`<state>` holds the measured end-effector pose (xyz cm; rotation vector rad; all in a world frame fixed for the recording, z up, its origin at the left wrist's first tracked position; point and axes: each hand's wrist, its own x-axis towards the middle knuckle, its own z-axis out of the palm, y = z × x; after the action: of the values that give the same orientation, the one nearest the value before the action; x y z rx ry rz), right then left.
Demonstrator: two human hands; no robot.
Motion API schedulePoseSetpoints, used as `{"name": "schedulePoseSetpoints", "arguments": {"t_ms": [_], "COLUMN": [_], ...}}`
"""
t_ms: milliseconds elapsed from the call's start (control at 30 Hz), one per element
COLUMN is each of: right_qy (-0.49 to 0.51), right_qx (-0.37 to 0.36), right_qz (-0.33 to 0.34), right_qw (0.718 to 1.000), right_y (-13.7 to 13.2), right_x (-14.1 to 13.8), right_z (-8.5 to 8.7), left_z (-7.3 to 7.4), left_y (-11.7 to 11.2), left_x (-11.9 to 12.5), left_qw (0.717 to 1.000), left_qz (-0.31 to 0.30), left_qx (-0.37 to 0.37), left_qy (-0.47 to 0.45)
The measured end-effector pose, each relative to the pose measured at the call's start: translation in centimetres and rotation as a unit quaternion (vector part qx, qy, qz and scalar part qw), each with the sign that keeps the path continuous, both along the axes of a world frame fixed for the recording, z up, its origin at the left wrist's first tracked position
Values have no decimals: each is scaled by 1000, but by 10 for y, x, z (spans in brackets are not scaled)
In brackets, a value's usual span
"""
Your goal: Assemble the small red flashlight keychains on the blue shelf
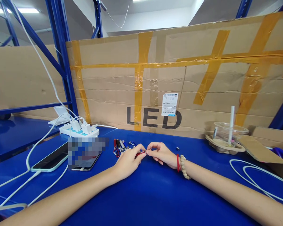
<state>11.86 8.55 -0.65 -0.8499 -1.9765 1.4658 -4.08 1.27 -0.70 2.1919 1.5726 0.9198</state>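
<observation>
One phone (52,159) and a power strip (81,131) lie far left; a bunch of small keychain lights (119,145) sits just beyond the left hand (127,161). Left thumb and forefinger pinch a small red barrel (140,153) low over the blue table (155,194). The right hand (161,153) pinches its other end, other fingers curled. Judgement: grip near the joint and stay low, so nothing rolls toward the loose metal bit (177,148).
</observation>
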Motion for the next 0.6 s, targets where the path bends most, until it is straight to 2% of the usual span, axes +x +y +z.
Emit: {"name": "schedulePoseSetpoints", "arguments": {"t_ms": [167, 600], "right_qy": [-6, 39], "right_qx": [22, 14], "right_qz": [1, 34], "right_qw": [1000, 999], "right_y": [0, 1], "right_x": [0, 2], "right_z": [-1, -1], "left_z": [-2, -2], "left_y": [5, 5], "left_x": [-2, 0], "left_qw": [1000, 998], "left_qz": [13, 12], "left_qx": [-8, -31], "left_qy": [-14, -51]}}
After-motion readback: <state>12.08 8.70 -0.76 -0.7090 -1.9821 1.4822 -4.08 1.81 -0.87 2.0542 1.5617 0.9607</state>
